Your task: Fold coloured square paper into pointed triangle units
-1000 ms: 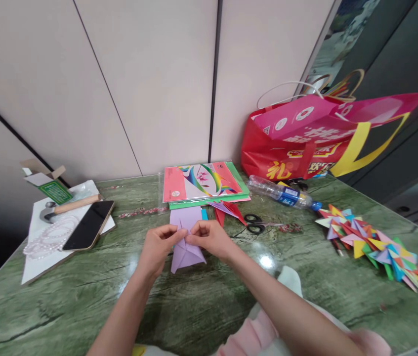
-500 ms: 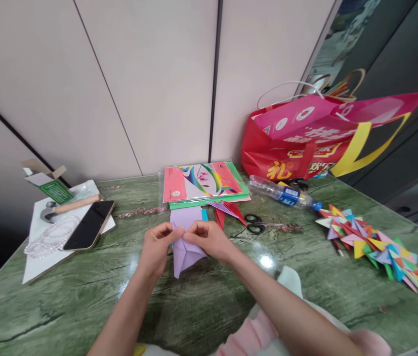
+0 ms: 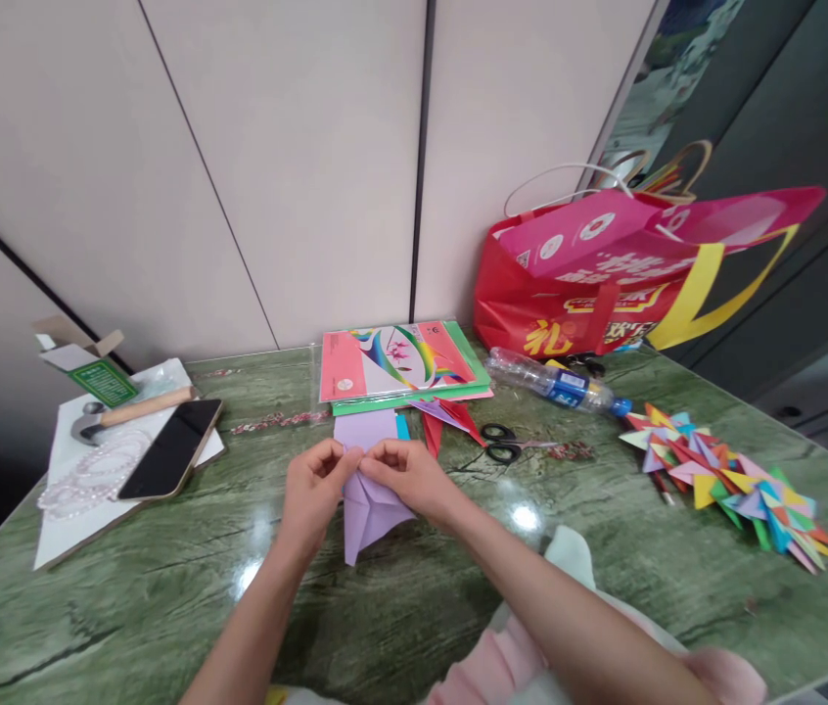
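A creased purple sheet of origami paper (image 3: 370,517) hangs between my hands, its lower part folded to points. My left hand (image 3: 318,485) pinches its upper left edge between thumb and fingers. On the other side my right hand (image 3: 408,477) grips it the same way, the two thumbs almost touching. Just behind lies another flat purple sheet (image 3: 364,427), with a bit of blue paper (image 3: 403,426) showing beside it. Red and purple folded paper (image 3: 446,421) rests behind my right hand, near black-handled scissors (image 3: 503,446).
A pack of coloured paper (image 3: 399,357) lies against the wall. To the right are a plastic bottle (image 3: 568,385), a red bag (image 3: 568,284) and colourful folded-paper stars (image 3: 729,475). On the left, a hammer (image 3: 135,409), phone (image 3: 171,450), beads (image 3: 95,475) and small box (image 3: 95,372) sit on a white board (image 3: 58,534).
My fingertips have come closer together on the purple paper, and its lower point hangs slightly lower. The whole view has shifted a little.
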### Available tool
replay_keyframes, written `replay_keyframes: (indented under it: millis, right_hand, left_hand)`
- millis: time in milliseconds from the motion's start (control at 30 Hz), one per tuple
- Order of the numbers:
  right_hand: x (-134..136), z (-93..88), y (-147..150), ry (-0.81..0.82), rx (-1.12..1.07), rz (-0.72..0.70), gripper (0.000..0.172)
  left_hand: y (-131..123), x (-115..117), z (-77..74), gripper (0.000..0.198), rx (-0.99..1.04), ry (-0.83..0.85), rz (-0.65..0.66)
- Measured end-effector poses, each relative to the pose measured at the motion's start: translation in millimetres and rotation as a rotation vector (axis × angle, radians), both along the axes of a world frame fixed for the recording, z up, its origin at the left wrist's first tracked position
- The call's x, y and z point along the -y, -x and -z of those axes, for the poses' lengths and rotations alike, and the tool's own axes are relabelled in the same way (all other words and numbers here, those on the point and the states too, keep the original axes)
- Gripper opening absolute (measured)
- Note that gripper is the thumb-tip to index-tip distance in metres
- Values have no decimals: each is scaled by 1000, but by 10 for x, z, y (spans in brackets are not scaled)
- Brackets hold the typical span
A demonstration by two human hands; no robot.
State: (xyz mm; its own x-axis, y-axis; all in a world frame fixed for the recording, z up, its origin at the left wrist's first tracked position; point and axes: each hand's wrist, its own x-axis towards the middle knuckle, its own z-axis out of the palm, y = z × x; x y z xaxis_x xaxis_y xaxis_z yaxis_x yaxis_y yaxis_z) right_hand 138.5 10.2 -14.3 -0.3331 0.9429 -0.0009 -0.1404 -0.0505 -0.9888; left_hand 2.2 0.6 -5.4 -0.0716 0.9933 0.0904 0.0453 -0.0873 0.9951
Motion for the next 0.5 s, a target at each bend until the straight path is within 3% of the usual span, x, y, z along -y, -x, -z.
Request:
replay_keyframes:
  millis: [167,333,433,500]
  right_hand:
    - [-12,-9,-7,-7,51,59,14]
    - [-16,-7,2,-32,126,78,8]
    - [-12,-4,12,-8,125,85,7]
    - [-5,-3,14,64,86,58,8]
  left_hand:
    - [-45,20,10,26,-30,9,-13]
    - [-47,7,-16,23,72,40,-114]
    - [48,-46,-39,21,71,37,-142]
    - [171,-104,-61,20,109,17,-234]
